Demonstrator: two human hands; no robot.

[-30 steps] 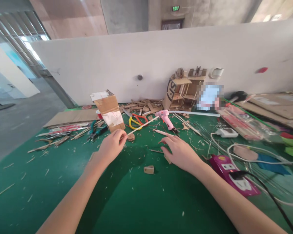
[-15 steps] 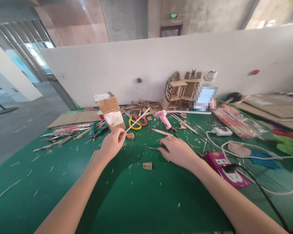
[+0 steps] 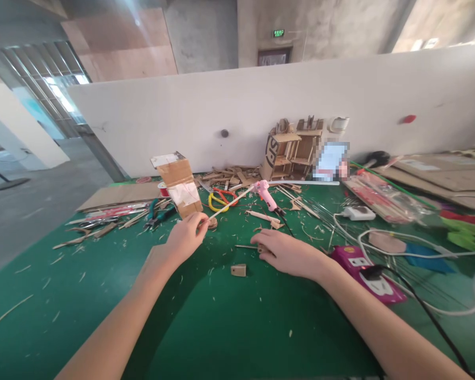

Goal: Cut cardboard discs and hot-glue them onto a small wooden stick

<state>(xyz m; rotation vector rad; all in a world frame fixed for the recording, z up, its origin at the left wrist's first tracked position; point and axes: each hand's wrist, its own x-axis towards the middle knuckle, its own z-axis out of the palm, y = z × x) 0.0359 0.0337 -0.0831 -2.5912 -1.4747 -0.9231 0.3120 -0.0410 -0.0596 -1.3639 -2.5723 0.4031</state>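
Note:
My left hand (image 3: 187, 235) pinches a thin wooden stick (image 3: 231, 206) between thumb and fingers. The stick slants up to the right, its far end at the front of a pink glue gun (image 3: 266, 195); whether they touch I cannot tell. Beside the left fingertips lies a small round cardboard piece (image 3: 212, 224). My right hand (image 3: 283, 253) is low over the table, fingers curled round the end of a thin metal rod (image 3: 245, 247), with a small brown piece partly hidden at the fingertips. Between the hands lies a small cardboard block (image 3: 238, 270) with a hole.
Yellow-handled scissors (image 3: 218, 203), a folded cardboard piece (image 3: 180, 184) and pliers (image 3: 152, 214) stand or lie behind the left hand. A cardboard shelf model (image 3: 287, 153) is at the back. Right of my arm are a purple power strip (image 3: 366, 277) and cables. Scraps litter the green table (image 3: 221, 327).
My left hand has shifted slightly right, and the stick's far end has swung right and down to the glue gun. My right hand has curled more, the rod moving slightly left and nearer.

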